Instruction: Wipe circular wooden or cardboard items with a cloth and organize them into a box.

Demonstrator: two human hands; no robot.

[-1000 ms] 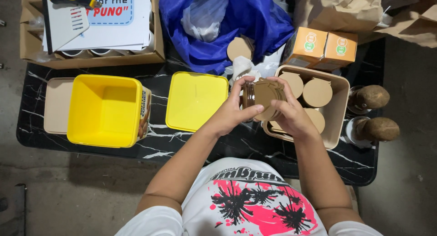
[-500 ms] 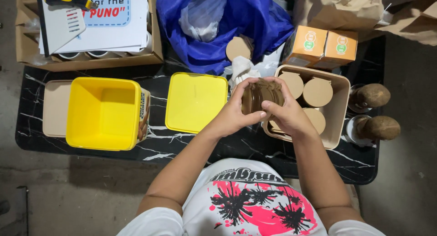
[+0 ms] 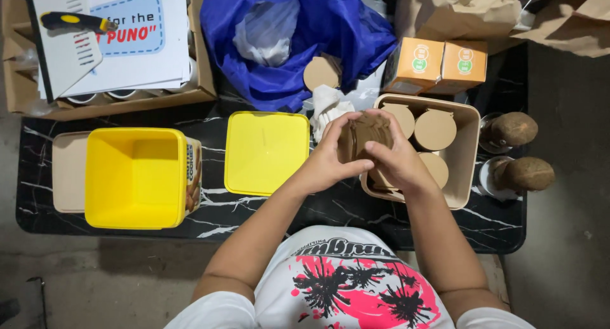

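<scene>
A dark marbled surface [image 3: 114, 240] carries a yellow tub [image 3: 136, 176], then a yellow lid [image 3: 267, 152] beside a beige tray [image 3: 467, 157]. Over the tray's left edge, the left hand [image 3: 330, 161] and right hand [image 3: 397, 161] clench fingers around a brown cup [image 3: 368, 129].

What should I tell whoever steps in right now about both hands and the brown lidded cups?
Left hand and right hand: both clasp one brown paper cup over the beige rectangular tray.
Three round brown lidded cups show in the tray.
Open yellow square plastic tub and its yellow lid sit to the left on the black marble table.
The held cup is not yet set down.
</scene>
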